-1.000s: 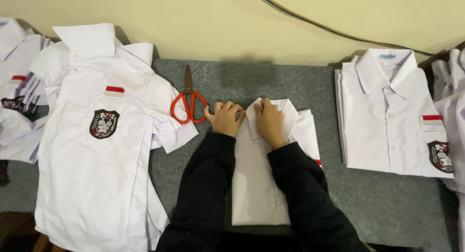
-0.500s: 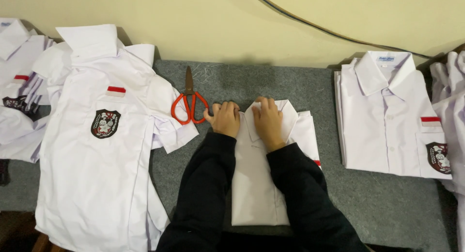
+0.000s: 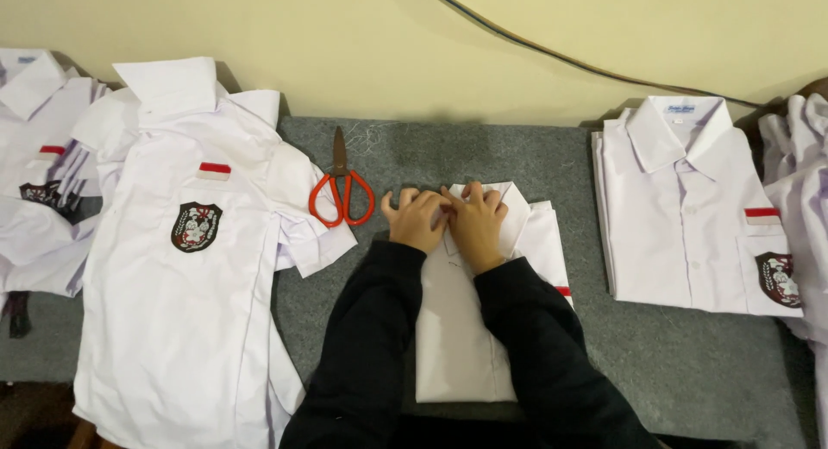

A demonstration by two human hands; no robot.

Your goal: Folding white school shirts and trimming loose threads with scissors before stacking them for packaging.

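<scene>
A folded white shirt (image 3: 455, 345) lies on the grey felt table top (image 3: 673, 363) in front of me. My left hand (image 3: 416, 219) and my right hand (image 3: 477, 222) rest side by side on its collar end, fingers pressing the cloth at the neck. Both arms wear black sleeves that cover much of the shirt. Red-handled scissors (image 3: 342, 193) lie just left of my left hand, blades pointing to the wall.
A stack of unfolded white shirts with a badge (image 3: 177, 268) lies at the left, more shirts (image 3: 34, 173) at the far left. A neatly folded shirt (image 3: 690, 207) sits at the right. A dark cable (image 3: 552, 52) runs along the wall.
My two hands have drawn closer together at the collar; they now touch. The shirt and scissors stay where they were.
</scene>
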